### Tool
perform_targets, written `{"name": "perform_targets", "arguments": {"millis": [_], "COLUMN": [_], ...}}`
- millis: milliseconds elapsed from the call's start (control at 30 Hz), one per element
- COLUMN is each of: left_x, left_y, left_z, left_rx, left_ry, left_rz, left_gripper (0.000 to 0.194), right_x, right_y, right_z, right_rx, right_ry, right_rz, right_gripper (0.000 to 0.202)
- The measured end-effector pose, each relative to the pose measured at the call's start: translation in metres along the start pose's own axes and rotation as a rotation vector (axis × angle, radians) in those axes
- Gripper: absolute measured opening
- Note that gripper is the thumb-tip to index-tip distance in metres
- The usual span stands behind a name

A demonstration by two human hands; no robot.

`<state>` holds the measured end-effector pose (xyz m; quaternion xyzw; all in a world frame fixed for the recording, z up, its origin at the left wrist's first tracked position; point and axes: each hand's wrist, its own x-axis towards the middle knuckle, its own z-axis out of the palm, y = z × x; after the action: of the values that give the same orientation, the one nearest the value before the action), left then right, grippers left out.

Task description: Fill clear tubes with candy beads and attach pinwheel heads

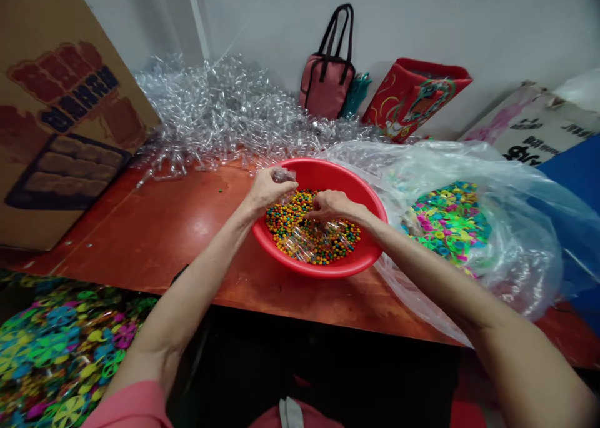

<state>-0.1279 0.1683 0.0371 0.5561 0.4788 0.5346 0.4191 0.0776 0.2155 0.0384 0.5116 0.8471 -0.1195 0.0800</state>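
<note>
A red plastic basin (323, 269) stands on the table, holding small round beads or candies (293, 212) in yellow, orange, green and blue. Several clear plastic tubes (300, 243) lie on top of them. My left hand (266, 189), at the basin's left rim, is closed around a small bunch of clear tubes (284, 175). My right hand (335, 204) is inside the basin, just above the coloured balls. Its fingers are curled and pressed together, and whatever is between them is hidden.
Clear tubes (220, 103) are heaped along the wall behind the orange-red table (187, 209). A cardboard box (65, 128) stands at left, a clear bag of colourful plastic pieces (450, 222) at right. Behind are a pink bag (325, 84) and red bag (407, 100). Colourful plastic pieces (60, 347) fill the lower left.
</note>
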Motion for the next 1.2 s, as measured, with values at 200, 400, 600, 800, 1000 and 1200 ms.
{"name": "perform_targets", "arguments": {"millis": [200,400,600,800,1000,1200], "left_x": [-0.008,-0.013,-0.014,-0.013,-0.015,-0.016], "left_y": [0.009,0.014,0.015,0.013,0.02,0.021], "left_z": [-0.002,-0.003,-0.005,-0.006,-0.005,-0.004], "left_rx": [-0.175,-0.247,-0.269,-0.213,-0.107,-0.101], "left_ry": [0.039,0.01,-0.014,-0.156,-0.326,-0.284], "left_rz": [-0.076,-0.145,-0.134,-0.115,-0.024,-0.018], "left_gripper": [0.035,0.034,0.035,0.039,0.035,0.031], "right_x": [0.002,-0.014,-0.029,-0.028,-0.019,-0.02], "right_y": [0.007,0.018,0.014,0.015,-0.004,-0.012], "right_z": [0.001,-0.01,-0.007,-0.008,-0.021,-0.028], "right_rx": [0.445,0.997,1.226,1.259,1.151,1.073], "right_ry": [-0.013,0.058,0.08,0.11,0.203,0.269], "right_rz": [-0.32,-0.434,-0.492,-0.545,-0.517,-0.496], "right_gripper": [0.015,0.035,0.034,0.032,0.033,0.041]}}
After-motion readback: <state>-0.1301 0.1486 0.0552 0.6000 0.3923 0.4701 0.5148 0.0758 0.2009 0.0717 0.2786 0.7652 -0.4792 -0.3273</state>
